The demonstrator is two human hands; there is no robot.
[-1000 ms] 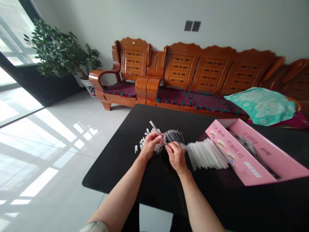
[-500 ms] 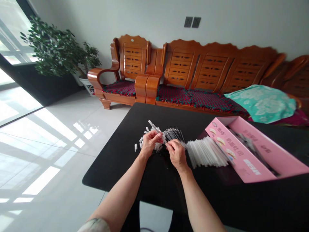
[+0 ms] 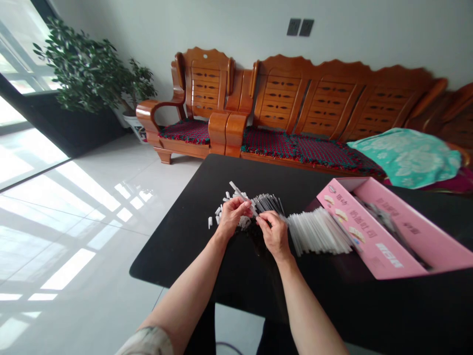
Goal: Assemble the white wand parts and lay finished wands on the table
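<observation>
A thin translucent white tube (image 3: 236, 189) slants between my hands, its upper end sticking out past the left fingers. My left hand (image 3: 231, 217) is closed around it in a pinch. At its lower end, my right hand (image 3: 275, 233) pinches with thumb and forefinger; whether a small part sits there too, I cannot make out. Under and behind the left hand lies a loose pile of short white caps (image 3: 210, 222). Thin dark rods (image 3: 269, 202) lie side by side just beyond the right hand. To its right is a row of many translucent white tubes (image 3: 320, 231).
An open pink box (image 3: 369, 236) with printed sides stands on the right of the black table (image 3: 177, 246), with dark and grey items inside. Behind the table runs a wooden sofa (image 3: 281, 93) with a turquoise cloth (image 3: 410, 155). A potted plant (image 3: 88, 74) stands at left.
The view has shifted slightly, so the scene sits a little further right. Both hands keep their pinch on the tube, with hardly any movement between them.
</observation>
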